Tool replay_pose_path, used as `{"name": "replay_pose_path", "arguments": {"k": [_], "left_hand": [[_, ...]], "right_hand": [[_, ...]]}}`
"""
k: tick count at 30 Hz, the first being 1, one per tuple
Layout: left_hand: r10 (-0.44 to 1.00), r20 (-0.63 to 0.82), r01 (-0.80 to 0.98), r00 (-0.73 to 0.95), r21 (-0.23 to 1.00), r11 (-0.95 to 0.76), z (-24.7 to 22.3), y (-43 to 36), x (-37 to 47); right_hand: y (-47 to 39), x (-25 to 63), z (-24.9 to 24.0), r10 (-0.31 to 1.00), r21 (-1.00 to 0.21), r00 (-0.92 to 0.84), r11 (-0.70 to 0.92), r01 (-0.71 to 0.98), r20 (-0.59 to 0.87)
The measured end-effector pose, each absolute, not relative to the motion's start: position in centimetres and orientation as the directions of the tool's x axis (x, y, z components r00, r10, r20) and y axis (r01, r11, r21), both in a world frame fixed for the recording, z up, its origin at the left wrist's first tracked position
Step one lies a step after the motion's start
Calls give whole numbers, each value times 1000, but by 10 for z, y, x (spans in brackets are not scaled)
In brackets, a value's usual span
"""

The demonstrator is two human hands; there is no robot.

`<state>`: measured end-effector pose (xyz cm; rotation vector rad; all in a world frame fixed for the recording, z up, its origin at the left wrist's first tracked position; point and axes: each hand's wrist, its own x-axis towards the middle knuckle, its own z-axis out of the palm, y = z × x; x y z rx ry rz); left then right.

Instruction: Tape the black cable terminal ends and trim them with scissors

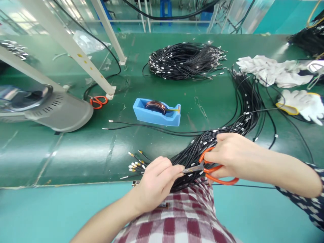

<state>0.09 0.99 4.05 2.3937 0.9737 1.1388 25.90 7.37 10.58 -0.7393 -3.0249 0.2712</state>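
My left hand grips a thick bundle of black wires close to its end, where several metal-tipped leads fan out to the left over the table's front edge. My right hand holds orange-handled scissors, fingers through the loops. The short blades point left and meet the bundle right at my left fingertips. The bundle runs up and to the right across the green mat.
A blue tape dispenser sits mid-table, a coil of black wires behind it. A second pair of orange scissors lies by a white frame leg. A grey lamp base is left, white gloves right.
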Motion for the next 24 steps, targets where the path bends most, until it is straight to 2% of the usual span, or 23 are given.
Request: {"name": "replay_pose_path", "arguments": {"k": [8, 12, 16, 24], "left_hand": [[659, 597, 428, 457, 502, -751, 34, 9, 0], [658, 604, 416, 449, 510, -752, 31, 7, -1], [653, 616, 409, 440, 510, -757, 29, 6, -2], [657, 606, 397, 448, 523, -754, 31, 6, -3]], "right_hand": [[75, 252, 113, 354, -149, -926, 916, 372, -132], [74, 245, 117, 379, -129, -917, 910, 394, -125], [73, 246, 110, 333, -148, -931, 924, 354, -147], [72, 247, 108, 480, -317, -863, 803, 504, -154]]}}
